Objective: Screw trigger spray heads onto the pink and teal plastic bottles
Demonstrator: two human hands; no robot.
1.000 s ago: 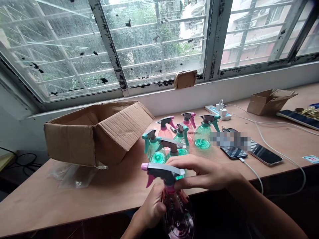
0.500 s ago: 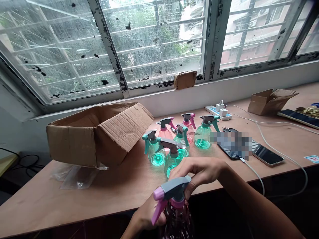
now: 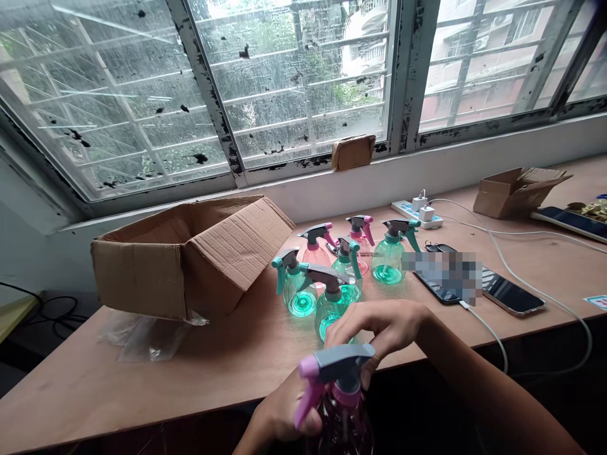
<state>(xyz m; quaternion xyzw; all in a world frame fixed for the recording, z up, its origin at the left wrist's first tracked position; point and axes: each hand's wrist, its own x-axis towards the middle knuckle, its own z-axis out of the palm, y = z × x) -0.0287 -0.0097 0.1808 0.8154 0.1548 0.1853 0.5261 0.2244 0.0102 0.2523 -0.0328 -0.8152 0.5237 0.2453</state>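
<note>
A spray bottle (image 3: 346,420) with a dark pink body and a grey and pink trigger head stands upright at the table's front edge, close to me. My left hand (image 3: 284,407) is closed around its body from the left, with the thumb below the trigger. From the right, my right hand (image 3: 379,325) bends over behind the trigger head, thumb at the collar; its other fingertips are partly hidden by the head. Just beyond that hand sits a green spray bottle (image 3: 326,316). Several more green bottles and two pink spray bottles (image 3: 313,253) are grouped behind it.
An open cardboard box (image 3: 137,278) lies at the left, with clear plastic bags (image 3: 154,341) by it. Phones (image 3: 512,291), a white cable and a power strip (image 3: 403,208) are on the right. A smaller carton (image 3: 502,196) stands farther back.
The held pink bottle has shifted slightly right and down, its trigger head turned a little, with both hands still at it. The grouped bottles look unmoved.
</note>
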